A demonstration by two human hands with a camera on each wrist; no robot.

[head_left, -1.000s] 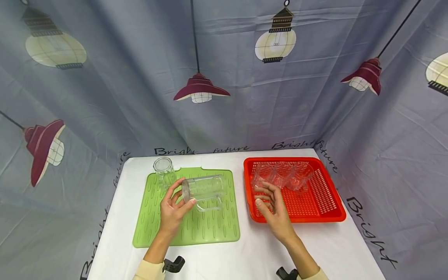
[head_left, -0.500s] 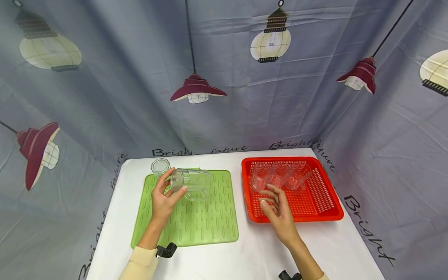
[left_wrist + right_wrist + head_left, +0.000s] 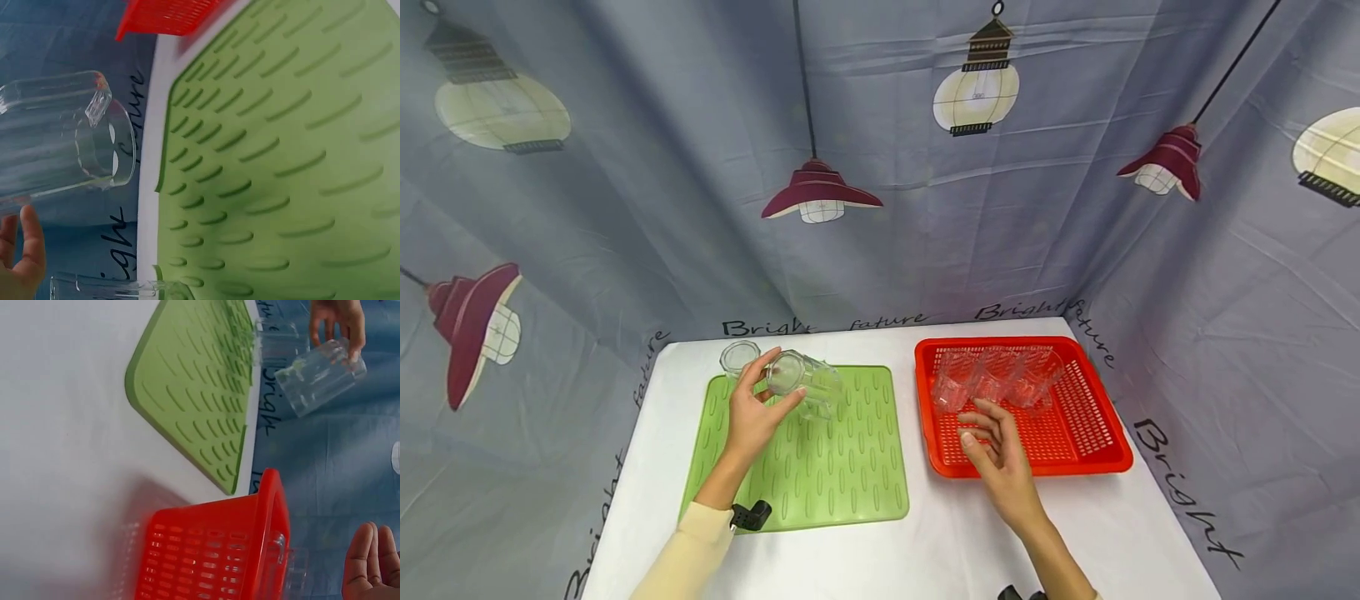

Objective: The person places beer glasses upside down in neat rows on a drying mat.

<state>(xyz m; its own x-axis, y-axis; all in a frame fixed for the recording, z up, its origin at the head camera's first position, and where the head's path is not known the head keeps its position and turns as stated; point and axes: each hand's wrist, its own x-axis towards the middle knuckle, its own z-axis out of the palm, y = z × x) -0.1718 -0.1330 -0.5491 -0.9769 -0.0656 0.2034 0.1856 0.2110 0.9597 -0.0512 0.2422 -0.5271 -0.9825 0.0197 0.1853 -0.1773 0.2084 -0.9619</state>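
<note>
My left hand [image 3: 751,421] grips a clear glass mug [image 3: 808,382] near one end, between thumb and fingers. The mug is tilted above the back of a green ridged mat [image 3: 842,475]; its handle [image 3: 98,107] shows in the left wrist view. Just left of that hand, a second clear glass mug [image 3: 740,357] stands at the mat's back left corner, partly hidden by the hand. Over the front left of a red plastic basket [image 3: 1030,472], my right hand [image 3: 1006,471] hovers with loosely bent fingers, holding nothing. Clear glass mugs [image 3: 996,379] lie side by side in the basket.
A white-covered table [image 3: 880,558] bears the mat and the basket, with a bare strip between them. Behind the table's back edge hangs a grey-blue curtain [image 3: 880,258] printed with lamps.
My left hand has carried the mug left and back toward the standing mug, tipping it from lying level to a slant. My right hand has shifted slightly right and stays loosely bent.
</note>
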